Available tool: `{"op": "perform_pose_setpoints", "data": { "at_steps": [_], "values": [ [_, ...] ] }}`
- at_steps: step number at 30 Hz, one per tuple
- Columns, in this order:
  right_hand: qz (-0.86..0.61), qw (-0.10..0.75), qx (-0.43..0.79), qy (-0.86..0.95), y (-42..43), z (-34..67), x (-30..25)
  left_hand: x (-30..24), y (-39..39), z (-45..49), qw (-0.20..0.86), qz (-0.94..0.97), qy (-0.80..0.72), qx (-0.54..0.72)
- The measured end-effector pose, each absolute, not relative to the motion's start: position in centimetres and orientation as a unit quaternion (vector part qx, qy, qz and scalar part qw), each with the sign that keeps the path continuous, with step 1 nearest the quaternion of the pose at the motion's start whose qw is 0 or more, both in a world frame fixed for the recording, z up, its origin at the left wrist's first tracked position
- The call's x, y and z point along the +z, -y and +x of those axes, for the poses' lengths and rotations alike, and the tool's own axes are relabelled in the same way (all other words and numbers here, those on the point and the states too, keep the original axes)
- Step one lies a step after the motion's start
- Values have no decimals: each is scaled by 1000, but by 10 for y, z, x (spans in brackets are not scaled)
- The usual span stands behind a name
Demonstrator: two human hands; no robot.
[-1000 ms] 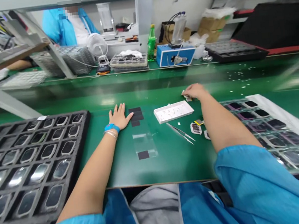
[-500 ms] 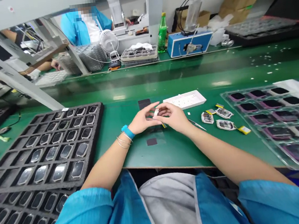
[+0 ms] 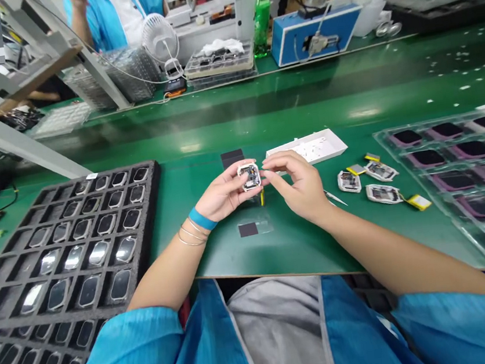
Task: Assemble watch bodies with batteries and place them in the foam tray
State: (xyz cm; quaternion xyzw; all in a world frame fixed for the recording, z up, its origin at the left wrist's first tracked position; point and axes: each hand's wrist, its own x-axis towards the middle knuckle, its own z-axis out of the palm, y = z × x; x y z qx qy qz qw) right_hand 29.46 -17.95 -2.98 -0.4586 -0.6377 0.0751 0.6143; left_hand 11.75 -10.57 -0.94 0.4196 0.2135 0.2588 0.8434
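Note:
My left hand [image 3: 222, 195] holds a smartwatch case [image 3: 249, 176] by its edges, its open inside and circuit board facing up, with the thumb over the board. A yellow strip [image 3: 262, 197] hangs just below the case. My right hand [image 3: 299, 186] is beside the case's right edge, thumb and fingertips drawn together in a pinch. Whatever may be between them is too small to make out. A dark rectangular pad [image 3: 248, 229] lies on the green bench below the hands, and another dark piece [image 3: 231, 157] lies behind them.
A white box [image 3: 328, 143] with small bits is behind my right hand. Tweezers [image 3: 335, 197] and several opened watch cases [image 3: 384, 193] lie to the right. A black foam tray [image 3: 152, 215] of watches stands left, a clear plastic tray [image 3: 442, 206] right. A co-worker sits opposite.
The watch case has turned so its open inside faces up in my left hand. My right hand has moved slightly right, away from my left fingers. The camera view has tilted down.

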Motion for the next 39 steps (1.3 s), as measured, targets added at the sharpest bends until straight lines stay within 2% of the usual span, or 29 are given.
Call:
{"op": "perform_pose_setpoints", "data": {
  "at_steps": [12,20,28,39],
  "values": [
    [-468,595,1,653,181,297,-30,-6,105,113,826,473,-195,238],
    [-470,544,-4,695,185,293,-29,-15,97,115,775,537,-166,289],
    [-456,540,6,707,184,294,-30,-16,95,117,722,589,-173,319],
    [-448,562,-4,695,185,291,-32,-17,93,116,717,595,-165,325]
  ]
}}
